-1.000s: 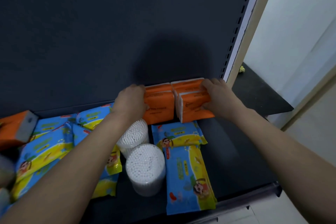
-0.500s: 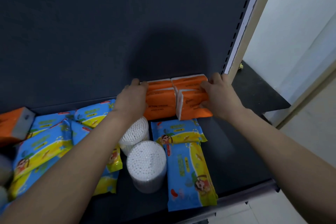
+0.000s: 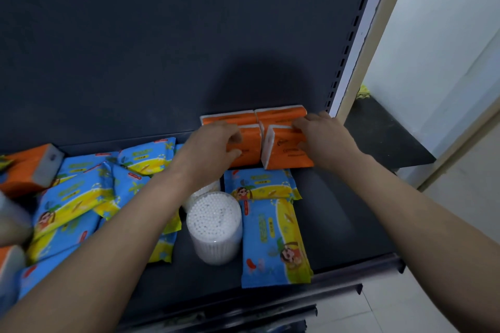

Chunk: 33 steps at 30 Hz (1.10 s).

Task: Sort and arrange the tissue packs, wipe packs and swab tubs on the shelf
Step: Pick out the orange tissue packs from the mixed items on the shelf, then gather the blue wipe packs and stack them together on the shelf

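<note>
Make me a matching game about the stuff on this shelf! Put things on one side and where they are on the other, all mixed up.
Things:
1. front swab tub
2. stacked orange tissue packs
3. lone orange tissue pack
4. nearest blue wipe pack

Places:
A. tilted at the far left of the shelf
B. at the back panel, gripped by the left hand and the right hand
C. lying flat, just right of the front swab tub
D. standing upright in the middle of the shelf

Pairs: 1-D, 2-B, 3-A, 4-C
</note>
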Available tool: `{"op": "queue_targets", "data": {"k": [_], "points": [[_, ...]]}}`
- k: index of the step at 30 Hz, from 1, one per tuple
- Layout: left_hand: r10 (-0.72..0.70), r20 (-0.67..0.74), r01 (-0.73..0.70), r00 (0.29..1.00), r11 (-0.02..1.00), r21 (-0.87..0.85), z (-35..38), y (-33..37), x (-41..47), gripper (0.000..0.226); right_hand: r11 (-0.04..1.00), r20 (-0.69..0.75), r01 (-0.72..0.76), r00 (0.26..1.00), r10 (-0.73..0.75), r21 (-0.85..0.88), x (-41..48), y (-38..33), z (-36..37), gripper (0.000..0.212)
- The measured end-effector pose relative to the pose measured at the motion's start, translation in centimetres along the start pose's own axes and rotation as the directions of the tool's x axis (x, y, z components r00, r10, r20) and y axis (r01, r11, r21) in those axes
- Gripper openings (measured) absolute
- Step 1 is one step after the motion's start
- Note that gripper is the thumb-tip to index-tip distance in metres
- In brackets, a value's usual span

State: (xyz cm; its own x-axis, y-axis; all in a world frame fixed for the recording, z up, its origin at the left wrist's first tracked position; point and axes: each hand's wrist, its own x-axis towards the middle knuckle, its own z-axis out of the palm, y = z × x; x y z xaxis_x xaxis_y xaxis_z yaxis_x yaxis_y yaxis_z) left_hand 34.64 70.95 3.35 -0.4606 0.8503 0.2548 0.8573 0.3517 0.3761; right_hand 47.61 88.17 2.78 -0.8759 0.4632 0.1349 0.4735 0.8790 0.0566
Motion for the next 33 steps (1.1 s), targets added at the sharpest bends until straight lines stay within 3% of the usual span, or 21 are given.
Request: {"op": "queue_targets", "data": {"k": [6,12,16,23,30,33], "points": [[0.0,-0.004,-0.001,1.0,0.997,-0.083,-0.3,1.3,-1.5,0.014,0.999,-0.058,0.025,0.998,-0.024,0.023,-0.4,-0.3,0.1,0.036],[-0.023,-0.032,0.018,0.999,0.99,-0.143,-0.7,1.1,-3.5,0.011,0.981,-0.112,0.172,0.98,-0.162,0.084,-1.3,-1.2,0.2,0.033],[-0.036,-0.045,0.028,0.998,0.986,-0.161,-1.0,1.4,-4.7,0.011,0.976,-0.167,0.197,0.969,-0.18,0.094,-2.3,-1.5,-0.2,0.034],[0.129,-0.009,-0.128,0.992,0.976,-0.174,-1.0,3.2,-5.7,0.012,0.986,-0.144,0.139,0.982,-0.125,0.088,-5.0,-2.1,-1.4,0.035],[0.211,0.027,-0.201,0.977,0.957,-0.207,-0.6,2.9,-7.8,0.01,0.969,0.045,-0.015,0.999,0.004,0.246,-9.3,-3.8,-1.0,0.03],[0.215,0.001,-0.21,0.977,0.95,-0.23,-0.5,2.8,-9.0,0.011,0.942,0.19,-0.124,0.98,0.066,0.312,-10.8,-4.9,-0.2,0.048]]}}
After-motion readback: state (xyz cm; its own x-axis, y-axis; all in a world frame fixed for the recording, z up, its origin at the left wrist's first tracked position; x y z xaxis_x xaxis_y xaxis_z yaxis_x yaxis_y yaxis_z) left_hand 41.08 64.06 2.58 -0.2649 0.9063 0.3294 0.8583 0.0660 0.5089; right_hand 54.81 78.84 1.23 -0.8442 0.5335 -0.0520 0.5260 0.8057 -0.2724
